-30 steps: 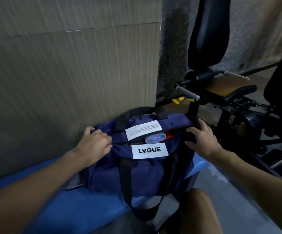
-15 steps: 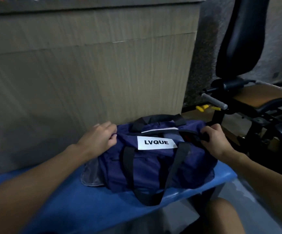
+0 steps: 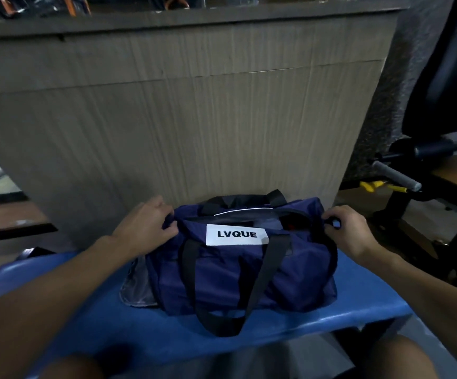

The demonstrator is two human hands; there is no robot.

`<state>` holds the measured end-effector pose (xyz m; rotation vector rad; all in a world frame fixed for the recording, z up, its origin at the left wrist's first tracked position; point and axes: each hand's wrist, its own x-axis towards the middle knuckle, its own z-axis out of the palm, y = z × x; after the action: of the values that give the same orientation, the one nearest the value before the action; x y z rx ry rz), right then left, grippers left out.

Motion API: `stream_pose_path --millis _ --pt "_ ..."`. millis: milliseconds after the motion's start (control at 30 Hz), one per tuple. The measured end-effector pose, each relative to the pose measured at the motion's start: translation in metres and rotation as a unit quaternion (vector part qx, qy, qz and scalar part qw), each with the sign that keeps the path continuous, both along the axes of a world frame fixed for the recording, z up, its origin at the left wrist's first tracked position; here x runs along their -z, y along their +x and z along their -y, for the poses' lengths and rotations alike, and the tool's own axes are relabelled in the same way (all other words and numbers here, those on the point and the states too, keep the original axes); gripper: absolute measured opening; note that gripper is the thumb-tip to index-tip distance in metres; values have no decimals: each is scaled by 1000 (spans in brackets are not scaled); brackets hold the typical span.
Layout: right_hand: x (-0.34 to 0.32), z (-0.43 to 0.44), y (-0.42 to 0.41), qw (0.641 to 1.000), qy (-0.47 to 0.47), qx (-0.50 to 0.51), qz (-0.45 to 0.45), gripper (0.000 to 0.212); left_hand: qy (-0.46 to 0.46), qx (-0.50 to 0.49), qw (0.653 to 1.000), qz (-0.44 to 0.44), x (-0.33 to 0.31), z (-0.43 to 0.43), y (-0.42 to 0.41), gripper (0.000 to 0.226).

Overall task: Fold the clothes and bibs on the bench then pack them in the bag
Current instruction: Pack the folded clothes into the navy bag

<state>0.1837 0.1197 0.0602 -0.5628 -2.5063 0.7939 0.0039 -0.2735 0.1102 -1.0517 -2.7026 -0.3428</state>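
Note:
A navy duffel bag (image 3: 232, 272) with black straps and a white LVQUE label sits on the blue bench (image 3: 150, 332). My left hand (image 3: 142, 228) grips the fabric at the bag's left end. At the right end, my right hand (image 3: 347, 231) pinches a dark tab beside the top opening. The opening is a narrow slit, and a bit of red cloth (image 3: 293, 227) shows inside near its right end. A grey piece of cloth (image 3: 137, 288) pokes out under the bag's left side.
A tall cardboard panel (image 3: 194, 119) stands right behind the bag. Black gym equipment with a grey handle (image 3: 394, 175) and a padded seat fills the right side. My knees are at the bottom edge, just below the bench's front edge.
The bag's mouth has narrowed: the folded blue and red clothes seen inside a second ago are nearly hidden. My right hand went from resting on the bag's end to pinching the tab there.

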Motion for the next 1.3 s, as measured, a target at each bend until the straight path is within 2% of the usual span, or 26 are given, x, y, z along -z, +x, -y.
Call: stream_pose_path --millis 133,233,300,400,533,667,733,833,967,1067,1167,1300 --pt "4 3 -8 999 32 -5 15 16 -8 -1 1000 10 6 10 4 44" --pt "7 -4 -7 999 45 3 26 22 -32 2 999 23 7 0 12 68" --pt "10 -9 -8 996 71 -21 54 25 -49 9 999 21 9 -8 16 74" --pt "12 -7 -5 976 132 -53 165 20 -69 17 997 16 15 -19 16 66" --pt "18 2 0 959 187 -93 189 28 -108 56 993 11 23 -32 16 44" --pt "29 1 3 919 270 -117 263 45 -152 76 985 27 32 -36 18 47" --pt "33 -1 3 914 283 -120 266 46 -168 74 983 32 36 -38 16 45" --pt "36 -5 2 941 233 -117 218 39 -155 82 984 21 35 -46 17 37" --pt "44 -24 7 987 90 -79 103 50 -97 126 987 13 21 -94 32 40" --pt "50 -41 18 993 29 -50 102 37 -88 170 981 22 14 -148 55 29" --pt "56 -51 30 996 -17 -47 80 5 -80 203 975 49 12 -201 82 17" --pt "60 -46 35 997 -66 -37 25 17 -80 178 975 107 21 -251 103 16"
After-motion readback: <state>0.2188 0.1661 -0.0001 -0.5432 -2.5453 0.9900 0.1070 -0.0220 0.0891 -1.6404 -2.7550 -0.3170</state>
